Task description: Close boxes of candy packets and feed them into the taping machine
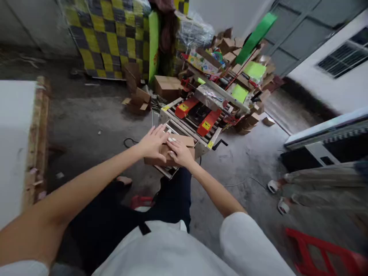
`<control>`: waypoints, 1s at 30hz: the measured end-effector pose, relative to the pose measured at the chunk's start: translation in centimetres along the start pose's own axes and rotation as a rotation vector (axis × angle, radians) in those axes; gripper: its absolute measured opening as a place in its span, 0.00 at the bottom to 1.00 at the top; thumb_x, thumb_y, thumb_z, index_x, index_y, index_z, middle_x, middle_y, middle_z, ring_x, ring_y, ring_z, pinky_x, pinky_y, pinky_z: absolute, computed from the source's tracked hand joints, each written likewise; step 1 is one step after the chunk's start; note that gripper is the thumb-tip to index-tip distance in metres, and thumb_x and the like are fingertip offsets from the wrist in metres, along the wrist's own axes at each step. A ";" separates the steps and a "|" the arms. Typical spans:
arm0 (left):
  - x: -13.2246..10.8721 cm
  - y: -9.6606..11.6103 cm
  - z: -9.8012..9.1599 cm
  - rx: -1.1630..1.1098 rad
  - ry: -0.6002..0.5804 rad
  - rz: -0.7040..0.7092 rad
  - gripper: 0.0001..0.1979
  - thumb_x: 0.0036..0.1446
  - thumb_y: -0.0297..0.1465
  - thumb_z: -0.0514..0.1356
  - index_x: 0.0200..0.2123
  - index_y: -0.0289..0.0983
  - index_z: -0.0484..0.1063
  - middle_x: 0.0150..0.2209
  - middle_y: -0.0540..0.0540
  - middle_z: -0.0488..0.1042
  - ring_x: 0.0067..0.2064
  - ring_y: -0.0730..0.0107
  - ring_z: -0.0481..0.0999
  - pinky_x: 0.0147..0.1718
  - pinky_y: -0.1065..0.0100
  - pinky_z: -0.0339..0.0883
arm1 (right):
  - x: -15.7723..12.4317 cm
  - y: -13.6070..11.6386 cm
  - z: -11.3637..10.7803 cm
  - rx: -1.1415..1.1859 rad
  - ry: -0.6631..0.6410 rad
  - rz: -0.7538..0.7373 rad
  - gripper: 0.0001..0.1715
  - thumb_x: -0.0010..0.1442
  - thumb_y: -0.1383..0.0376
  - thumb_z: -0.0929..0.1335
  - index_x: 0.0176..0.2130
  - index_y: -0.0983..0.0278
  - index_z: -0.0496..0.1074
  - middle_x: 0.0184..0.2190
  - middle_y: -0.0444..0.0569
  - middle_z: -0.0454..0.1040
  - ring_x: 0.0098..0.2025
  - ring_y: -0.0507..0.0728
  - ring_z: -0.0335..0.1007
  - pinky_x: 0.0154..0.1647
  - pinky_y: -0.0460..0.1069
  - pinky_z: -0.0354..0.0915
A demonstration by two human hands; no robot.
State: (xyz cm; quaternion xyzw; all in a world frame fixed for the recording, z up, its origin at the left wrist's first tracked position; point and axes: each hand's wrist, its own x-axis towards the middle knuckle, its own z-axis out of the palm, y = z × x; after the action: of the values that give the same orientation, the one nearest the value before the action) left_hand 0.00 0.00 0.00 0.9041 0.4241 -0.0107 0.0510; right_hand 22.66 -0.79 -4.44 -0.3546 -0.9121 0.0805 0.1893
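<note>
A small brown cardboard box [188, 142] sits in front of me on the near end of a roller conveyor [185, 127]. My left hand [154, 142] lies over the box's left part, its fingers stretched out and pointing away from me. Across the top from the right comes my right hand [181, 152], fingers extended and resting on the flaps. The fingertips of both hands come close together near the middle of the box. Neither hand is wrapped round anything. What is inside the box is hidden.
Beyond the box stands a taping machine with red side guides [207, 122] and a crank [220, 144]. Loose cardboard [138, 100] lies on the floor. A white-topped pallet [17, 145] is at left, a red stool [324, 253] at lower right. Another person's feet [283, 206] show at right.
</note>
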 end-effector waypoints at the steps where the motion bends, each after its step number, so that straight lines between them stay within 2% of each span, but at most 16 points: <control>1: 0.4 0.3 0.1 -0.004 0.006 -0.018 0.66 0.41 0.66 0.64 0.71 0.28 0.49 0.72 0.23 0.47 0.71 0.35 0.45 0.67 0.48 0.38 | 0.3 0.8 -0.3 0.010 -0.038 -0.036 0.31 0.71 0.60 0.62 0.69 0.68 0.62 0.68 0.59 0.63 0.71 0.63 0.56 0.73 0.61 0.55; 3: 1.1 1.5 0.3 -0.011 0.027 -0.108 0.62 0.43 0.65 0.63 0.69 0.28 0.54 0.67 0.23 0.57 0.67 0.35 0.56 0.64 0.49 0.46 | 0.9 2.6 -0.9 0.017 -0.092 -0.070 0.30 0.70 0.61 0.62 0.68 0.65 0.63 0.66 0.57 0.66 0.70 0.61 0.59 0.71 0.61 0.58; 5: 1.8 3.6 0.3 -0.015 0.080 -0.301 0.59 0.45 0.65 0.61 0.68 0.28 0.57 0.63 0.21 0.62 0.62 0.33 0.62 0.59 0.48 0.52 | 1.7 4.7 -1.6 0.005 -0.125 -0.061 0.29 0.70 0.62 0.63 0.67 0.64 0.64 0.65 0.57 0.67 0.69 0.62 0.61 0.70 0.61 0.59; 7: 2.5 6.2 0.3 -0.025 0.109 -0.529 0.58 0.47 0.64 0.61 0.68 0.28 0.57 0.61 0.19 0.63 0.59 0.30 0.64 0.55 0.47 0.55 | 2.4 6.6 -2.2 -0.021 -0.123 0.000 0.28 0.69 0.62 0.63 0.66 0.65 0.66 0.64 0.58 0.68 0.68 0.64 0.61 0.71 0.64 0.57; 8: 2.8 7.3 0.3 -0.031 0.107 -0.597 0.57 0.48 0.64 0.60 0.68 0.29 0.57 0.61 0.18 0.63 0.59 0.29 0.64 0.54 0.47 0.56 | 2.6 7.1 -2.3 -0.031 -0.096 0.054 0.28 0.69 0.62 0.63 0.65 0.65 0.67 0.65 0.59 0.67 0.69 0.65 0.59 0.72 0.66 0.54; 10: 3.5 8.8 0.1 -0.038 0.084 -0.646 0.57 0.48 0.65 0.60 0.69 0.30 0.56 0.63 0.17 0.61 0.60 0.27 0.63 0.53 0.46 0.56 | 2.3 6.8 -1.8 -0.021 -0.006 0.182 0.27 0.71 0.61 0.60 0.65 0.65 0.67 0.66 0.60 0.65 0.71 0.66 0.55 0.73 0.69 0.48; 12: 3.8 9.1 -0.1 -0.025 0.043 -0.636 0.55 0.52 0.63 0.59 0.71 0.31 0.54 0.64 0.17 0.59 0.61 0.27 0.63 0.53 0.46 0.56 | 1.3 4.7 -0.6 0.038 0.077 0.283 0.30 0.73 0.60 0.55 0.67 0.65 0.64 0.69 0.59 0.60 0.74 0.66 0.49 0.73 0.70 0.47; 13: 3.8 8.9 -0.3 -0.011 0.009 -0.624 0.50 0.57 0.59 0.58 0.71 0.31 0.53 0.65 0.17 0.58 0.62 0.28 0.63 0.54 0.47 0.56 | 0.6 3.1 0.2 0.073 0.096 0.309 0.32 0.73 0.58 0.53 0.70 0.65 0.60 0.71 0.59 0.57 0.75 0.66 0.46 0.73 0.69 0.48; 15: 3.3 8.1 -0.7 0.022 -0.067 -0.593 0.39 0.66 0.47 0.55 0.71 0.31 0.53 0.66 0.17 0.57 0.62 0.32 0.64 0.54 0.49 0.57 | -0.7 -0.2 1.5 0.123 0.080 0.316 0.36 0.74 0.53 0.52 0.73 0.64 0.51 0.73 0.58 0.50 0.76 0.65 0.42 0.73 0.68 0.48; 16: 2.9 7.6 -1.0 0.038 -0.100 -0.560 0.36 0.66 0.42 0.55 0.71 0.30 0.53 0.66 0.18 0.57 0.62 0.34 0.65 0.53 0.50 0.57 | -1.2 -1.6 2.0 0.131 0.057 0.312 0.39 0.73 0.50 0.53 0.74 0.65 0.47 0.74 0.58 0.48 0.76 0.65 0.40 0.73 0.68 0.47; 18: 2.0 6.7 -1.7 0.057 -0.152 -0.461 0.41 0.62 0.39 0.61 0.71 0.25 0.51 0.66 0.16 0.56 0.62 0.34 0.64 0.54 0.51 0.58 | -1.5 -3.2 2.2 0.120 0.013 0.310 0.47 0.70 0.43 0.56 0.75 0.66 0.43 0.74 0.60 0.46 0.76 0.67 0.39 0.73 0.67 0.44; 20: 1.5 5.9 -2.5 0.046 -0.204 -0.369 0.53 0.52 0.42 0.69 0.71 0.22 0.48 0.67 0.15 0.54 0.64 0.32 0.62 0.57 0.49 0.58 | -1.1 -3.2 1.7 0.108 -0.032 0.292 0.55 0.65 0.37 0.60 0.75 0.67 0.44 0.74 0.61 0.47 0.76 0.68 0.38 0.74 0.66 0.42; 22: 1.6 5.4 -3.2 0.005 -0.260 -0.356 0.57 0.49 0.45 0.71 0.71 0.22 0.48 0.68 0.14 0.50 0.66 0.30 0.60 0.59 0.47 0.57 | -0.5 -1.9 0.6 0.100 -0.086 0.239 0.63 0.59 0.32 0.62 0.74 0.68 0.45 0.74 0.62 0.48 0.76 0.70 0.38 0.74 0.66 0.40; 26: 3.0 5.4 -3.8 -0.082 -0.284 -0.407 0.46 0.58 0.42 0.63 0.71 0.26 0.49 0.70 0.15 0.48 0.67 0.31 0.59 0.59 0.45 0.58 | 0.3 0.9 -1.6 0.059 -0.195 0.121 0.78 0.48 0.26 0.67 0.74 0.71 0.42 0.74 0.67 0.45 0.76 0.75 0.36 0.74 0.69 0.36; 28: 4.0 5.5 -3.6 -0.100 -0.268 -0.427 0.42 0.60 0.40 0.60 0.71 0.26 0.51 0.69 0.15 0.49 0.67 0.30 0.59 0.59 0.43 0.58 | 0.7 2.0 -2.1 0.040 -0.215 0.097 0.80 0.45 0.28 0.70 0.74 0.73 0.41 0.74 0.69 0.44 0.75 0.76 0.34 0.73 0.71 0.35; 30: 5.6 5.1 -3.1 -0.120 -0.228 -0.448 0.41 0.60 0.39 0.60 0.70 0.26 0.53 0.69 0.16 0.49 0.67 0.29 0.59 0.59 0.42 0.58 | 1.1 3.5 -2.4 0.026 -0.210 0.104 0.78 0.44 0.33 0.73 0.74 0.72 0.43 0.73 0.69 0.45 0.75 0.76 0.36 0.73 0.71 0.34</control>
State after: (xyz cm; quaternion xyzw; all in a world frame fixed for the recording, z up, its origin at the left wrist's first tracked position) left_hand 7.46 1.36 3.20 0.7758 0.6053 -0.0986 0.1486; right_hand 25.02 2.59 -2.94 -0.3886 -0.9062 0.1386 0.0928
